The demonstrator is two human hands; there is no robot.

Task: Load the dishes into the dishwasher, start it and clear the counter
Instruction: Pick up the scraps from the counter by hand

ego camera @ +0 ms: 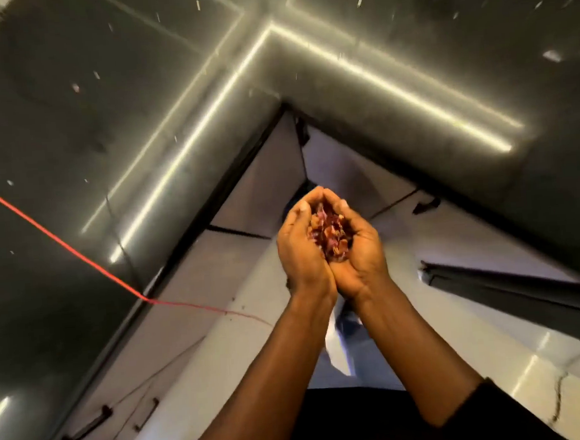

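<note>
Scraps (pixel 330 234) cupped between left hand (pixel 301 253) and right hand (pixel 364 252)

The counter (pixel 68 115) was dark grey with pale flecks, the cord (pixel 60 239) red, the scraps (pixel 330 230) reddish-brown and purple, the cabinets (pixel 197 295) white with black handles (pixel 87 430).
</note>
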